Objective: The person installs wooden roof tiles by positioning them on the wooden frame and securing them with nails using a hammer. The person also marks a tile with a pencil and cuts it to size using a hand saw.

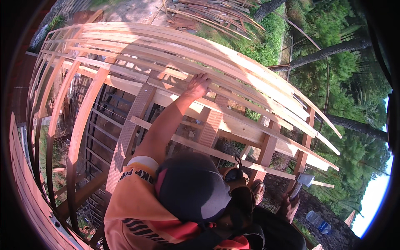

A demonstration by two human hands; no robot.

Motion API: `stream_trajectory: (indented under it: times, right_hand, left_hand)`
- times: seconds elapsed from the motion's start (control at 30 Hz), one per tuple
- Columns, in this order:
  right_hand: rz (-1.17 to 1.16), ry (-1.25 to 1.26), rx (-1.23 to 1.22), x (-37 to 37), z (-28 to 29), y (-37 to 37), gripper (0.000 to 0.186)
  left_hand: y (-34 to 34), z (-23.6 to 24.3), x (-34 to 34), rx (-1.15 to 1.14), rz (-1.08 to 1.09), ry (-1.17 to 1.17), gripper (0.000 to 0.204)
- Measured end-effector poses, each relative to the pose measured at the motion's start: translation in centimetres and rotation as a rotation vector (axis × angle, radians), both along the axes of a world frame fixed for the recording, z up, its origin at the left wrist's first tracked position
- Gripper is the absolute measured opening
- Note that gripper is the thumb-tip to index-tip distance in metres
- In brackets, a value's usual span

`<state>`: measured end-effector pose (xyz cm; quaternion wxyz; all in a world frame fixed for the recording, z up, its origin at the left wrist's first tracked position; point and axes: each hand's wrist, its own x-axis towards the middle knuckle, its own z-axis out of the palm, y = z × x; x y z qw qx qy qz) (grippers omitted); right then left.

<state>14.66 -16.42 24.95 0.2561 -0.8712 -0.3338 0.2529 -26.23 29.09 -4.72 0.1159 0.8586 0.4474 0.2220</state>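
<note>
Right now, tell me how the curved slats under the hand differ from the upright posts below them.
The curved slats are thin, pale and bowed, sweeping across the top of the frame. The upright posts are thick, reddish-brown and straight, and stand beneath. The left hand rests on the slats and touches no post. Both are bare sawn wood.

The thin wooden slats (233, 62) are pale, long and bowed, laid side by side in a curved stack along the top of the timber frame (133, 125). They run from the frame's far left end out past its right edge, their tips overhanging free above the trees.
</note>
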Motion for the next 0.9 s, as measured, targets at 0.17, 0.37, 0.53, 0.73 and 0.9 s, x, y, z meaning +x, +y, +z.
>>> stream_trajectory:
  times: [0.17, 0.37, 0.53, 0.73, 0.9]
  right_hand:
    - [0.253, -0.2, -0.104, 6.0, 5.3, 5.2, 0.034]
    - [0.488, -0.145, 0.027, 1.7, 11.2, 14.4, 0.027]
    - [0.721, -0.406, 0.031, 7.1, 6.0, 18.6, 0.076]
    - [0.747, -0.206, 0.021, 7.2, 0.6, 21.0, 0.067]
    - [0.8, 0.075, -0.146, 6.1, -0.8, 19.1, 0.052]
  left_hand:
    - [0.9, 0.5, 1.2, 0.035, -0.083, 0.249, 0.023]
    - [-0.5, 4.0, -2.2, 0.235, 0.007, 0.298, 0.017]
    - [-2.7, 13.0, -6.5, 0.369, -0.08, 0.298, 0.019]
    - [-7.0, 16.0, -9.3, 0.555, -0.032, 0.272, 0.022]
    - [-8.9, 15.5, -10.2, 0.564, -0.01, 0.223, 0.014]
